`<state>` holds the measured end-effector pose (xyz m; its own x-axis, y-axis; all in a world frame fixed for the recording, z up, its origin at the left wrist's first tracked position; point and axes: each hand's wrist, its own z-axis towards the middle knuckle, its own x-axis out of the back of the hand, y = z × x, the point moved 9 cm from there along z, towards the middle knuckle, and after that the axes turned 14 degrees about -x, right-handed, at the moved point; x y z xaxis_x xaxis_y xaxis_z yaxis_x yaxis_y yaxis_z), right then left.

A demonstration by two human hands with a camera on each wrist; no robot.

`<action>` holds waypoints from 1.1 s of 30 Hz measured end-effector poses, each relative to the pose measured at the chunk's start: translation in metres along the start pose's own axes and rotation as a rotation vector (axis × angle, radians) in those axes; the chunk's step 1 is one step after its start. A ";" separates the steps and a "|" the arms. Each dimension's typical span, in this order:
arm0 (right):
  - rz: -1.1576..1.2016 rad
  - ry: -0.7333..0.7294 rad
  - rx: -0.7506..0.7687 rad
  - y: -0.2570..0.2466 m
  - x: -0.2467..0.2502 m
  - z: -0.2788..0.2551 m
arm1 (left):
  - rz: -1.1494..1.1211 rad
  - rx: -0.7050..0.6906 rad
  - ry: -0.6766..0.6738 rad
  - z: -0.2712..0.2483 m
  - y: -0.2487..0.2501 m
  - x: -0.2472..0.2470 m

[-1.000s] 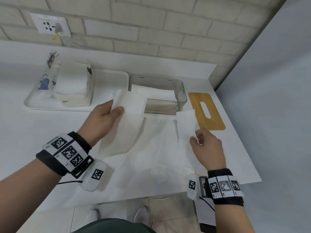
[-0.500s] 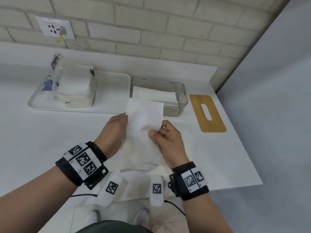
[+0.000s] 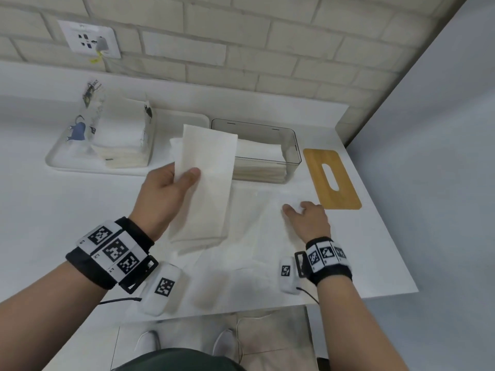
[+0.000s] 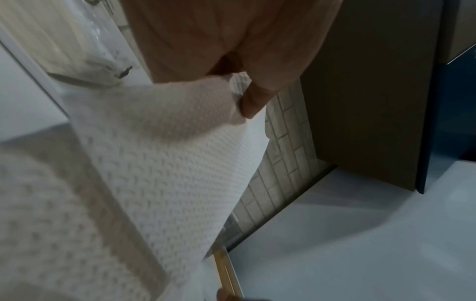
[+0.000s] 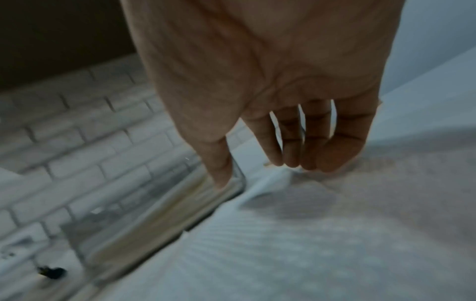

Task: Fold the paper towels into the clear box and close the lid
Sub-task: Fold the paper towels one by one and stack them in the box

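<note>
Since half a second ago your hands have parted: your right hand (image 3: 308, 219) has left the folded paper towel (image 3: 205, 183) and dropped to the lower right of centre in the head view, while your left hand (image 3: 166, 194) has carried the towel up towards the middle of the frame.

Your left hand pinches the towel near its left edge, thumb on the front face and fingers behind it; the left wrist view shows the embossed sheet bending under the thumb (image 4: 253, 101). The towel hangs tilted, its top corner overlapping the left end of the clear box (image 3: 293, 153).

Your right hand holds nothing. Its fingers (image 5: 309, 142) are loosely curved, tips down on the loose paper towels (image 3: 254, 223) spread flat on the white counter (image 3: 53, 223) in front of the box.

That box sits at upper centre, lid off, with a stack of folded towels (image 3: 258, 162) inside. Its wooden lid (image 3: 332, 178), with a slot cut in it, lies flat on the counter just right of the box. At upper left a white tray (image 3: 67, 164) holds an opened pack of towels (image 3: 120, 137).
</note>
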<state>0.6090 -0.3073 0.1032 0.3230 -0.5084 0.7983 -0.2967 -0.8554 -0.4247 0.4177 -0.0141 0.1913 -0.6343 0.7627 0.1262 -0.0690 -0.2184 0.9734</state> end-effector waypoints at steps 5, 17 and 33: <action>-0.091 -0.020 -0.004 0.000 -0.009 0.035 | 0.080 -0.033 0.023 0.007 0.013 0.027; 0.136 -0.081 0.358 -0.051 0.023 -0.010 | 0.110 0.020 0.151 0.007 0.007 0.077; -0.487 -0.188 0.427 -0.119 -0.080 0.000 | 0.164 0.048 0.245 -0.003 0.000 0.120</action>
<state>0.6182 -0.1645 0.0899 0.4921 -0.0306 0.8700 0.2907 -0.9362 -0.1974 0.3398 0.0758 0.2058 -0.8013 0.5487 0.2384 0.0827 -0.2931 0.9525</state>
